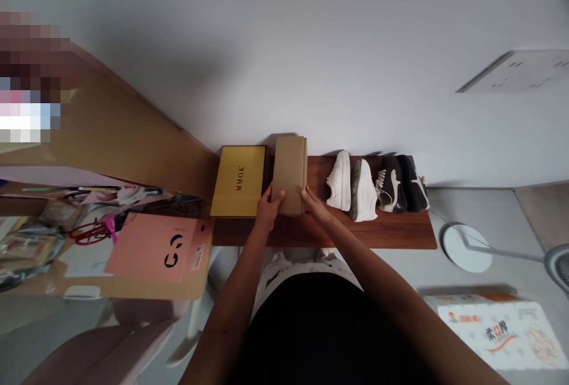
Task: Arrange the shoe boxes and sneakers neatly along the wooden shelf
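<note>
The work in hand looks like the handling of a plain brown cardboard box (290,171), which lies on the low wooden surface (391,232) against the far wall, its long side running from near to far. Both hands grip its near end, so I judge the box is being steadied or set in its place, not lifted clear. Its underside seems to rest on the wood, though the contact is hard to confirm from above.

The left hand (268,212) holds the near left corner. Its thumb lies over the top face and the other fingers curl down the left side, mostly hidden. The right hand (316,206) meets the near right corner with its fingers held close together and pressed flat against that side. The box is pinched between the two hands.

A yellow box marked MMOK (239,180) lies just to the left, with a narrow gap between it and the cardboard box. To the right, with bare wood between, stand a pair of white sneakers (351,188), then a pair of dark sneakers (402,183).

Any further shift of the box calls for even pressure from both hands and a straight slide, keeping it off the yellow box and well away from the nearest white shoe.
</note>
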